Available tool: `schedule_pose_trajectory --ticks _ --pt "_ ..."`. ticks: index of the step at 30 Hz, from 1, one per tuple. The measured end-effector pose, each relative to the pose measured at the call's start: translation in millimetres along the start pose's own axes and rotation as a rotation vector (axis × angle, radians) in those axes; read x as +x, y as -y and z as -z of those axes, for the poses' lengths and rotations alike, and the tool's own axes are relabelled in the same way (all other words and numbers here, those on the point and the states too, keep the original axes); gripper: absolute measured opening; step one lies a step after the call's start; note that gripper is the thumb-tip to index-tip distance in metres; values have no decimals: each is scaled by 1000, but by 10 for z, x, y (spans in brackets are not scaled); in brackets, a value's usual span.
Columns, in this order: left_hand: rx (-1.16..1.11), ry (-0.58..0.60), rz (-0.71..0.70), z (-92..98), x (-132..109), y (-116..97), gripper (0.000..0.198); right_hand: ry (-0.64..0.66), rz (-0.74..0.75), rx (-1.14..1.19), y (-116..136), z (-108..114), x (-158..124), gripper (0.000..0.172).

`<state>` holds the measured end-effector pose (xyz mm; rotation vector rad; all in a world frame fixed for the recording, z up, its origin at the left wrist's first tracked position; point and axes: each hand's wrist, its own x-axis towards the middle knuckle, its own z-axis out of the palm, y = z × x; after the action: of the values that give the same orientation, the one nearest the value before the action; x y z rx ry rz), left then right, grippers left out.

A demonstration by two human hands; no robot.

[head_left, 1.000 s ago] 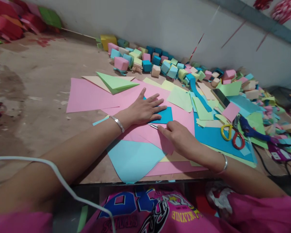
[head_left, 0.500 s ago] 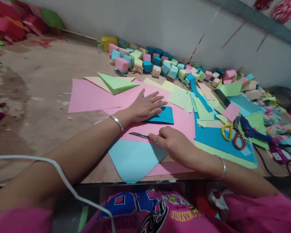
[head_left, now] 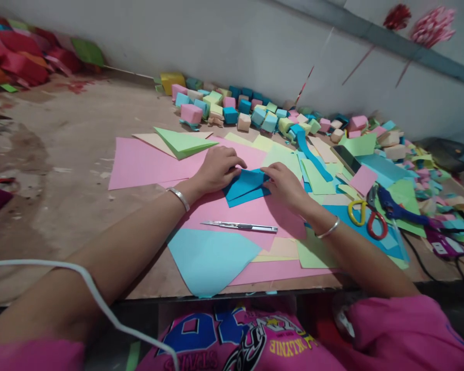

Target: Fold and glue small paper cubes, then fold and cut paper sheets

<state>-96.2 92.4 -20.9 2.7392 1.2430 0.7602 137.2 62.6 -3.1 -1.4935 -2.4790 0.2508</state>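
Between my two hands is a folded sheet of blue paper, raised along its far edge. My left hand pinches its left far corner, fingers curled. My right hand grips the right end between thumb and fingers. Below them a craft knife lies flat on pink paper, its blade pointing left. A light blue sheet is spread nearer the table edge. Beyond my left hand rests a folded light green paper.
Small paper boxes in many colours line the wall. To the right lie scissors, a blue glue gun, a dark phone and paper scraps. A white cable crosses in front of my left arm.
My right hand has put down the craft knife and moved up to the blue paper. My left hand, flat before, now curls around the paper's edge, and the paper is lifted and partly folded.
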Motion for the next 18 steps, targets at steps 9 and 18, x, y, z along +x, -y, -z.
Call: schedule_pose_trajectory --ticks 9,18 --pt "22 -243 282 19 -33 149 20 114 -63 -4 -65 7 192 55" --pt "36 -429 427 30 -76 130 20 151 -168 486 -216 249 241 21"
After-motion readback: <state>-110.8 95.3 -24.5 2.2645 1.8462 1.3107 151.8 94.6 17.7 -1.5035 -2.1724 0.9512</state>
